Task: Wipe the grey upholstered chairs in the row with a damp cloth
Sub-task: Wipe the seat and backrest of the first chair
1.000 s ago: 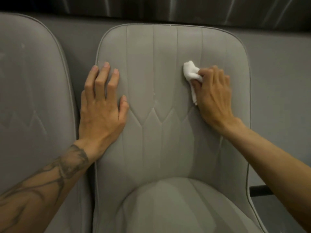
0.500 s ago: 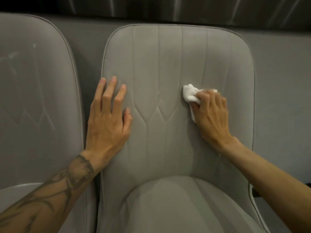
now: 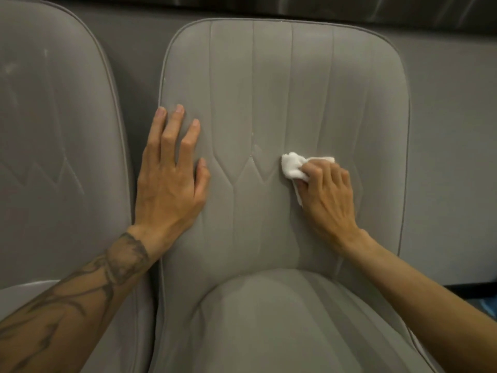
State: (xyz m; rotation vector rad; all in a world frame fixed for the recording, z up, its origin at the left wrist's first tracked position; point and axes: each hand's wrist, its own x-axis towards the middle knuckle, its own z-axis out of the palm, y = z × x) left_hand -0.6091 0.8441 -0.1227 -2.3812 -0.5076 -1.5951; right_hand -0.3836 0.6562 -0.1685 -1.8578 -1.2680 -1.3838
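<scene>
A grey upholstered chair (image 3: 271, 84) with stitched vertical seams fills the middle of the view, its seat cushion (image 3: 290, 324) below. My right hand (image 3: 326, 195) presses a crumpled white cloth (image 3: 294, 166) against the backrest, right of the centre seams and about halfway down. Part of the cloth is hidden under my fingers. My left hand (image 3: 169, 173) lies flat on the left side of the backrest with its fingers spread and holds nothing.
A second grey chair (image 3: 53, 135) stands close on the left, with a narrow gap between the two backrests. A grey wall (image 3: 451, 135) runs behind the row, with a dark strip above it. Dark floor shows at the lower right.
My right hand has dragged the cloth down the backrest, from near the top to about mid-height. My left hand has stayed flat on the left side of the backrest.
</scene>
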